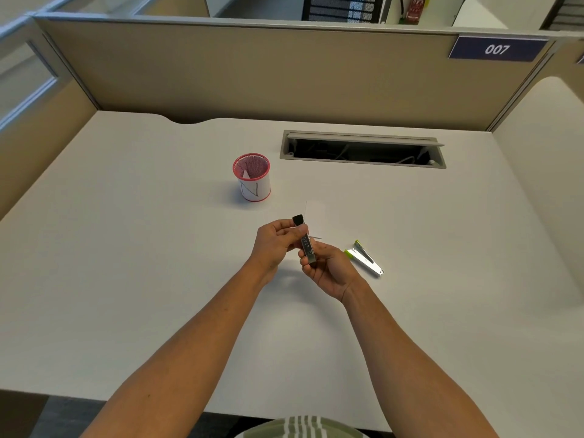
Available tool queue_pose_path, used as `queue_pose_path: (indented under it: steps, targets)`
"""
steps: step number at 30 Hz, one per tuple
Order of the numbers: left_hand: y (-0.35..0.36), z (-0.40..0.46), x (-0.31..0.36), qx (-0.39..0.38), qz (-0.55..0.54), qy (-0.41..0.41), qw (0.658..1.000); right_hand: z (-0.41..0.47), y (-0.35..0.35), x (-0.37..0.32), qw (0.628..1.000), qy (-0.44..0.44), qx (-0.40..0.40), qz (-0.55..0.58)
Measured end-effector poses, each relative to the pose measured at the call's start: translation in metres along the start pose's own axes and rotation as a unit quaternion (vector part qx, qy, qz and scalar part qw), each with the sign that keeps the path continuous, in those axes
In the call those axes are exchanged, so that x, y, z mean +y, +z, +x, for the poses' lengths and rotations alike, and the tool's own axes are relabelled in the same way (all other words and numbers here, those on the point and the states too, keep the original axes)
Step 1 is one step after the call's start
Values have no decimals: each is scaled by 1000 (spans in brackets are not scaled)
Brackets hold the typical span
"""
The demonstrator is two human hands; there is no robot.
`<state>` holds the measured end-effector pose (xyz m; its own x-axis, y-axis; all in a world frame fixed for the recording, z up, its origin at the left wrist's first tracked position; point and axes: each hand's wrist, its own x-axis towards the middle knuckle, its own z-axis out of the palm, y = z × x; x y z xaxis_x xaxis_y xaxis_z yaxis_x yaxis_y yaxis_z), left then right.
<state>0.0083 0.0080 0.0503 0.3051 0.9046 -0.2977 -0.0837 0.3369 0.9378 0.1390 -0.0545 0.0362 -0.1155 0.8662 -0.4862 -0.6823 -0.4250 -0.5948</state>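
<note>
Partly hidden in their grip, the slim case [308, 246] is pinched by left hand [276, 243] and right hand [330, 271]; its long axis runs up-frame, black cap topmost.

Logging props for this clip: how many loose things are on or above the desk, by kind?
Red mesh cup: 1
Green and silver stapler: 1
Slim dark case, gripped by the left hand and the right hand: 1
White paper slip, faint against the desk: 1
Total: 4
</note>
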Motion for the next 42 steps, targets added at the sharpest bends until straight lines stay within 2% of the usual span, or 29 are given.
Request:
queue_pose_path:
  steps: [20,26,31,35,39,42]
  targets:
    - [2,7,-1,13,11,-5,1000,3,0,0,1000,-2,10,17]
    - [0,10,5,-27,55,7,998,4,-5,-1,1000,-5,4,14]
    - [2,13,4,-4,86,10,996,8,-6,-4,992,-47,41,-109]
    - [6,14,0,-22,70,-3,997,8,-8,-7,976,-89,44,-195]
    - [9,17,0,-43,131,-6,990,6,-14,-11,970,-115,55,-207]
    - [12,21,-2,-78,176,-8,981,6,-19,-14,980,-98,40,-169]
